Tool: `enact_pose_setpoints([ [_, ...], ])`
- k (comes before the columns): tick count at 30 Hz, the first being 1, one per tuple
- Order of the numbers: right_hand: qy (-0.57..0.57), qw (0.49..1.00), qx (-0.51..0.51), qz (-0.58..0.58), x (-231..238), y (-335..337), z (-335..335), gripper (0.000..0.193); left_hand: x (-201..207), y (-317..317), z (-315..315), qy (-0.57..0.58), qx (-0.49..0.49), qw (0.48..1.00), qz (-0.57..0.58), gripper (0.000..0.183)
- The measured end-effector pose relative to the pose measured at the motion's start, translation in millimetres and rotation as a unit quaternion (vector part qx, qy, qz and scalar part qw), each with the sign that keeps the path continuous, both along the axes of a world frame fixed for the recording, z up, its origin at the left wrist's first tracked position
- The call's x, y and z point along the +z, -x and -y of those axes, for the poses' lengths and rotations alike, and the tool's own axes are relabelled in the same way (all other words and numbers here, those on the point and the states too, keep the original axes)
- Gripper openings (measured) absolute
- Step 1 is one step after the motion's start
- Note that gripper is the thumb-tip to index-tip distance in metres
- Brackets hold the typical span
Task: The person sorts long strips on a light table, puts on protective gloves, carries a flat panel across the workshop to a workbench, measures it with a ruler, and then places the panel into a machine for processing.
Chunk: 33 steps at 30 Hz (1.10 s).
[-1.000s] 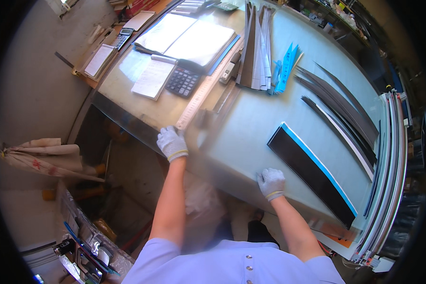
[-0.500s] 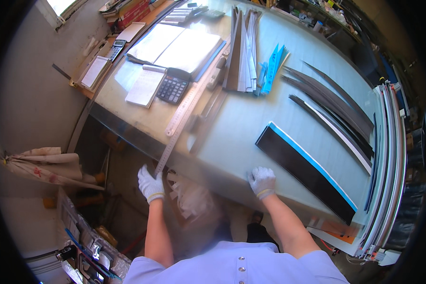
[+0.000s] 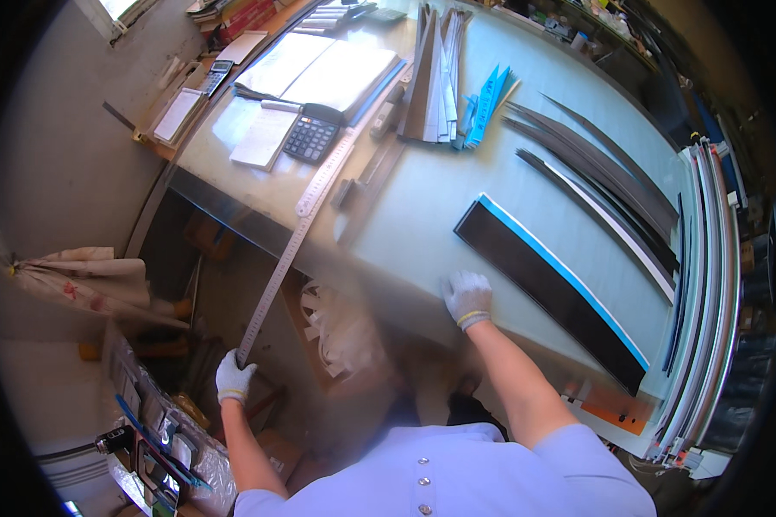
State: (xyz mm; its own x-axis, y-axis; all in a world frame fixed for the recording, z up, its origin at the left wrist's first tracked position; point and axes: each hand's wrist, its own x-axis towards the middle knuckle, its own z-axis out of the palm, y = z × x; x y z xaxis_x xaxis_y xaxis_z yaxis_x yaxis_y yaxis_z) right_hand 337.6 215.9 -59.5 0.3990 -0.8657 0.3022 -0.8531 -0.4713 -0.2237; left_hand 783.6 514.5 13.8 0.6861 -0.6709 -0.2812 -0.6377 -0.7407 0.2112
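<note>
My left hand (image 3: 234, 377), in a white knitted glove, grips the near end of a long metal ruler (image 3: 272, 289) out past the table's left front edge. The ruler slants up onto the table, alongside a second metal ruler (image 3: 321, 183) with a rounded end. My right hand (image 3: 468, 300), gloved too, rests on the table's front edge with its fingers curled and nothing visible in them. Just beyond it to the right lies a dark brown strip stack (image 3: 547, 289) with a blue and white edge.
A black calculator (image 3: 313, 133), notepad (image 3: 265, 136) and open book (image 3: 323, 73) lie at the far left of the glass-topped table (image 3: 405, 250). Bundled strips (image 3: 440, 82), blue pieces (image 3: 489, 103) and dark curved strips (image 3: 591, 159) lie further back. Long profiles (image 3: 707, 284) line the right edge.
My left hand has moved left and toward me, drawing the long ruler out past the table edge. My right hand stays at the edge; the view has shifted slightly.
</note>
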Motion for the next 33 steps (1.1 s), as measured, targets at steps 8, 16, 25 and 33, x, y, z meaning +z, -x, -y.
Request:
enact_pose_setpoints([
  [8,-0.077,0.997,-0.024,0.015,6,0,-3,0.028,-18,163,-150,0.176,0.095,0.974,0.11,0.042],
  [16,0.016,0.949,-0.024,0.313,101,90,-101,0.042,8,268,-72,0.251,-0.085,0.958,0.108,0.033],
  [25,-0.173,0.985,0.009,0.024,161,356,-182,0.061,49,498,171,0.282,-0.592,0.754,0.041,0.018],
  [33,-0.125,0.856,-0.403,0.298,109,509,-342,0.046,-10,703,230,0.222,-0.628,0.746,0.018,0.086],
])
